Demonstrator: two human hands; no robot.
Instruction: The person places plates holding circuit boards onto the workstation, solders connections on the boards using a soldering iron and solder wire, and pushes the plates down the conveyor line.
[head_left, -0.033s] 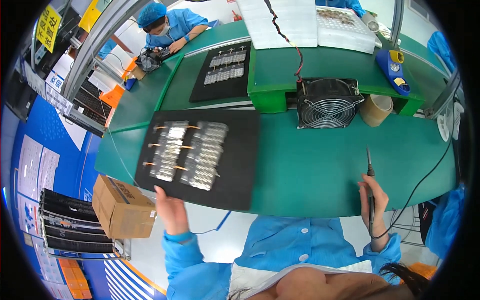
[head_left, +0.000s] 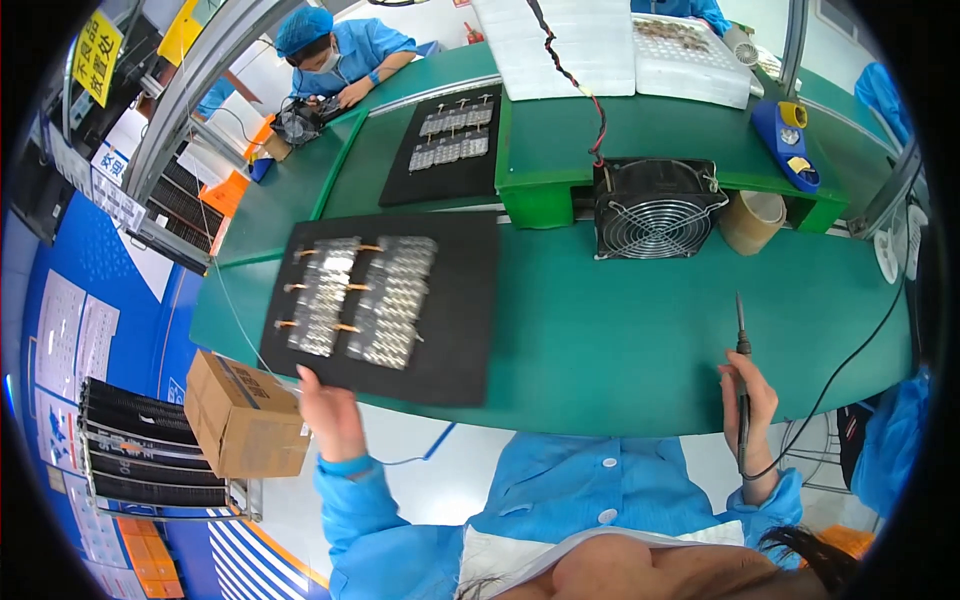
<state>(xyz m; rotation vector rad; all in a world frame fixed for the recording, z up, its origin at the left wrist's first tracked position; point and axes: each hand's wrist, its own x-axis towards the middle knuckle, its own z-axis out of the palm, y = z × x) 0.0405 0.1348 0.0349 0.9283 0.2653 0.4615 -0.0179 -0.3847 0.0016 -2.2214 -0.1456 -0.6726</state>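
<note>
My left hand grips the near-left edge of a black board, thumb on top and the other fingers partly hidden beneath. Two side-by-side strips of shiny silver pieces lie on it, a left strip and a wider right strip. Short orange leads stick out from their left sides. The board looks slightly blurred and its near edge overhangs the bench front. In my right hand a soldering iron is held like a pen, tip pointing up and away over the green bench, touching nothing.
A black fan stands ahead of my right hand, beside a tan roll. Behind them is a blue soldering stand. Another black board lies farther off. A cardboard box sits left of my left hand. A co-worker works far left.
My left hand and the black board have shifted left and slightly away from me, carrying the silver strips along. My right hand with the soldering iron has stayed almost still.
</note>
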